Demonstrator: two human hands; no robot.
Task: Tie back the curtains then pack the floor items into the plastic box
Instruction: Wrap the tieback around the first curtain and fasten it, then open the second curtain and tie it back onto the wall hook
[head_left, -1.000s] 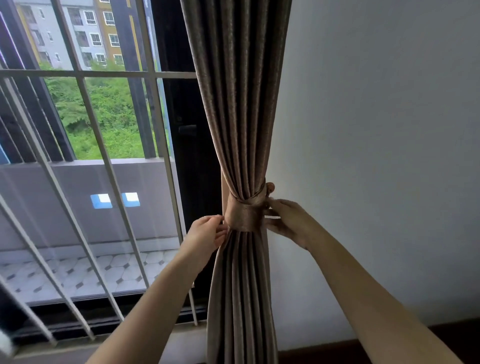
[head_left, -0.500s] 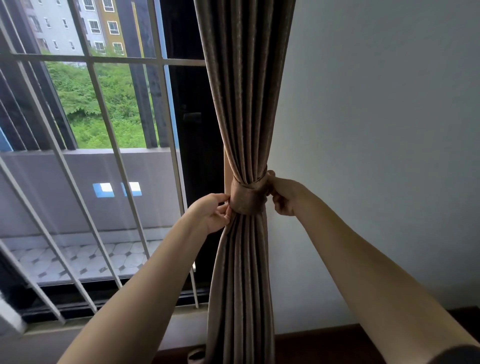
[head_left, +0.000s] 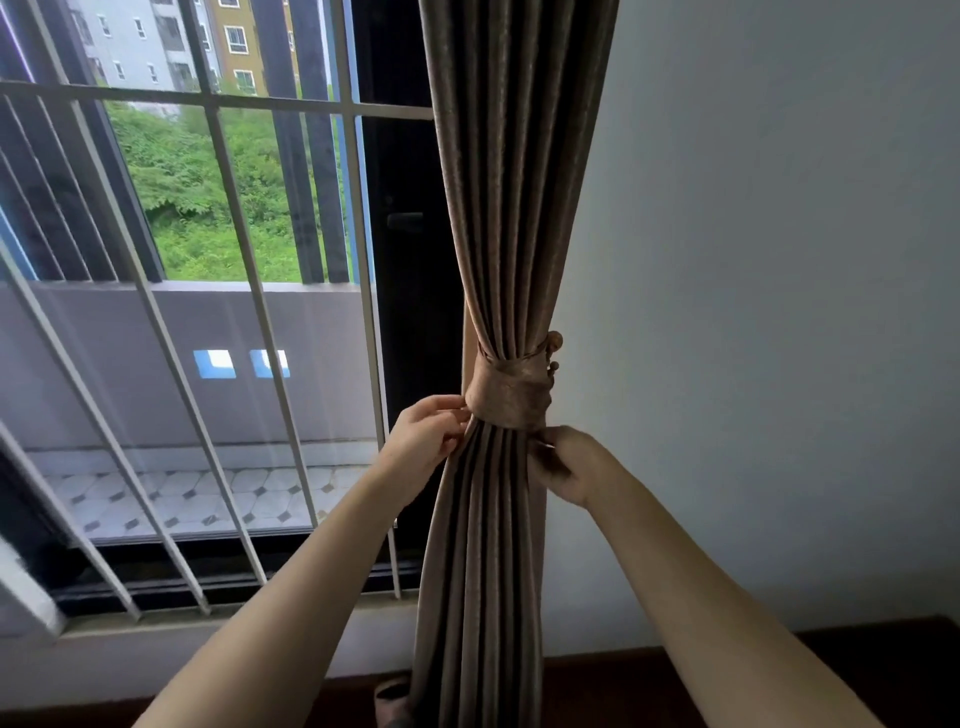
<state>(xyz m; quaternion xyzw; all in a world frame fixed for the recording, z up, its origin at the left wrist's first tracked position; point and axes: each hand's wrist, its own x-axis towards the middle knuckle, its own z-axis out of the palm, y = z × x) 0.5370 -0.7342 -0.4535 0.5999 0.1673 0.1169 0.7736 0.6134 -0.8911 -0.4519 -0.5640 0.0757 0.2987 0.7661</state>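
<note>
A brown pleated curtain (head_left: 514, 197) hangs in the middle, gathered by a matching fabric tieback band (head_left: 506, 395) hooked at its right side on a small wall knob (head_left: 555, 344). My left hand (head_left: 428, 441) pinches the curtain's left folds just under the band. My right hand (head_left: 569, 465) grips the folds on the right side, just below the band. No plastic box or floor items are in view.
White window bars (head_left: 236, 218) and a dark frame (head_left: 410, 260) stand at left, with a balcony and greenery beyond. A plain white wall (head_left: 779, 312) fills the right. Dark skirting (head_left: 883, 654) runs along the bottom right. The window sill (head_left: 208, 623) sits low left.
My right hand has dropped from the knob side of the band to the folds below it. My left hand has stayed at the left folds. The band stays in place.
</note>
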